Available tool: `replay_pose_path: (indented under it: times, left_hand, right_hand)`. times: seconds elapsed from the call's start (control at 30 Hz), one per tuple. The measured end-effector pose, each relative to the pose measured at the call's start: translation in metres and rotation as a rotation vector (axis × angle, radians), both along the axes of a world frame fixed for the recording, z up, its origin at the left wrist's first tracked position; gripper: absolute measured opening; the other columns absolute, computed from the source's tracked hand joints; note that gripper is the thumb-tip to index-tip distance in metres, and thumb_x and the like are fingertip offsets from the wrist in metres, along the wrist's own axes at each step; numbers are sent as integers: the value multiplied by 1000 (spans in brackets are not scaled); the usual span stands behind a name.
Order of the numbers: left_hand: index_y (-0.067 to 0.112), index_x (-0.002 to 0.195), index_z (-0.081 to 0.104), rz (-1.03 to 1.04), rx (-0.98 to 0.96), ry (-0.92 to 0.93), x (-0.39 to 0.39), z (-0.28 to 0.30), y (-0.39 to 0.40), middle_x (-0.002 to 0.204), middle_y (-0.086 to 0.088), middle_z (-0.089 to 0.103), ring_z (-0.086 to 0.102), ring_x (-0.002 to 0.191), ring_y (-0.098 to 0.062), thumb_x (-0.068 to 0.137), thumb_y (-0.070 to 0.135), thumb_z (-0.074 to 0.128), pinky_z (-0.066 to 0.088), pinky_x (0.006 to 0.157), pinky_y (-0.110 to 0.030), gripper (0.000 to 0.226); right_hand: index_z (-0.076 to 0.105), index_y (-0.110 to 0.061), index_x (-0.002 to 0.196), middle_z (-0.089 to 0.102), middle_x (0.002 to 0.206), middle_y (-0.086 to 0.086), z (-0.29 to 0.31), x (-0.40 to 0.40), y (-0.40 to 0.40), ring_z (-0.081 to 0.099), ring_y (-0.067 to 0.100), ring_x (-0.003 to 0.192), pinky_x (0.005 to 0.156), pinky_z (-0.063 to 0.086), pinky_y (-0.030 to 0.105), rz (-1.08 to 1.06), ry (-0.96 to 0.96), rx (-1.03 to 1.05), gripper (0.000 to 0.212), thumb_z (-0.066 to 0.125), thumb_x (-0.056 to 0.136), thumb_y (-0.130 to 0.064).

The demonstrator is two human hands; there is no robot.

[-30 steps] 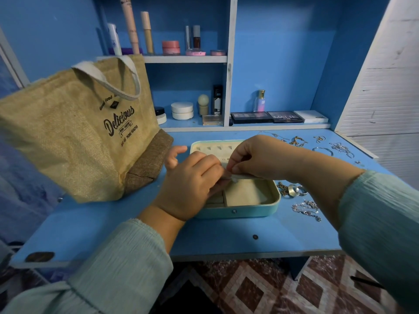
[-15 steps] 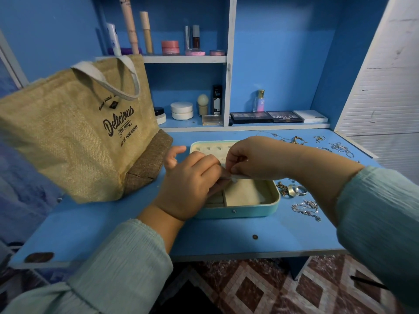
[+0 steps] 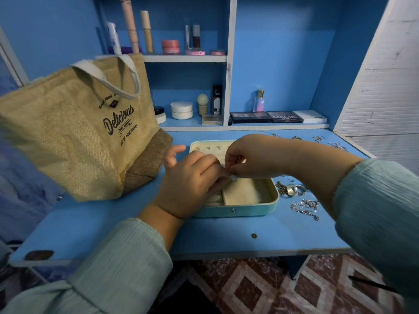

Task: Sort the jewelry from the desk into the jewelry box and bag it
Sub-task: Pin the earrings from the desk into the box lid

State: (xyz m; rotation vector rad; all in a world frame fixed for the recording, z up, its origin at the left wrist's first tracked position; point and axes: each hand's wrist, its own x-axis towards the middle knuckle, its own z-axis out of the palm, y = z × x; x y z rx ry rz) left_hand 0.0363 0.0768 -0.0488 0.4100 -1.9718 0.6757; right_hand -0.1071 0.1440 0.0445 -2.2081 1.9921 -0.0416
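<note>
- Jewelry box (image 3: 235,208), teal with a cream lining, lies open on the blue desk (image 3: 204,239) in front of us, lid back, just right of the jute tote bag (image 3: 74,132)
- Our left hand (image 3: 188,184) hovers over the box's left compartments, fingers curled toward the right hand; whether it grips anything we cannot tell
- Our right hand (image 3: 254,156) meets it over the middle of the box, thumb and forefinger pinched on a small pale piece (image 3: 233,177), too small to identify
- Loose jewelry remains on the desk: rings (image 3: 292,189) just beside the box's right wall, a silver chain (image 3: 305,208) near them, more pieces (image 3: 337,146) farther back on the right
- Handling, our judgement: chains are light, limp and prone to tangle, so lift them at one end or gather them into the palm; rings are stiff and slippery, best pinched across the band
- The box looks rigid and light; we would close the lid, then grip it by both short sides for the bag
- The bag stands upright but soft-sided, so its mouth may need one hand to hold it open
- Sorting looks early, since most pieces are outside the box
</note>
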Motion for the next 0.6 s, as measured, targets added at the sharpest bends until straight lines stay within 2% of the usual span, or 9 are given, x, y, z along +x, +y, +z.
replay_pose_path:
  times: [0.13, 0.3, 0.47, 0.6]
  left_hand:
    - [22, 72, 65, -18, 7, -1, 0, -1, -1, 72, 5, 63, 48, 78, -13, 92, 29, 52, 27, 85, -38, 25]
    - [23, 79, 55, -41, 11, 11, 0, -1, -2, 75, 4, 63, 46, 79, -14, 97, 31, 44, 29, 84, -39, 23]
    - [25, 82, 50, -32, 19, 3, 0, -2, -1, 75, 4, 63, 46, 80, -13, 97, 32, 45, 29, 84, -38, 17]
    - [22, 72, 64, 35, -13, 11, 0, -1, 0, 73, 6, 64, 46, 79, -12, 91, 31, 53, 24, 85, -36, 24]
  right_hand:
    - [65, -23, 101, 62, 105, -6, 1, -2, 0, 55, 14, 100, 88, 44, 28, 7, -4, 0, 17, 52, 91, -24]
    - [65, -21, 98, 61, 99, -7, 1, -3, 0, 52, 12, 91, 78, 40, 22, 9, -7, -18, 15, 52, 90, -23]
    - [69, -18, 98, 66, 100, -1, 2, -2, -2, 57, 16, 94, 80, 44, 26, -3, -28, -2, 18, 54, 88, -21]
    - [68, -20, 93, 63, 89, -6, 3, -5, -4, 54, 13, 85, 73, 43, 22, -5, -73, 4, 13, 57, 88, -21]
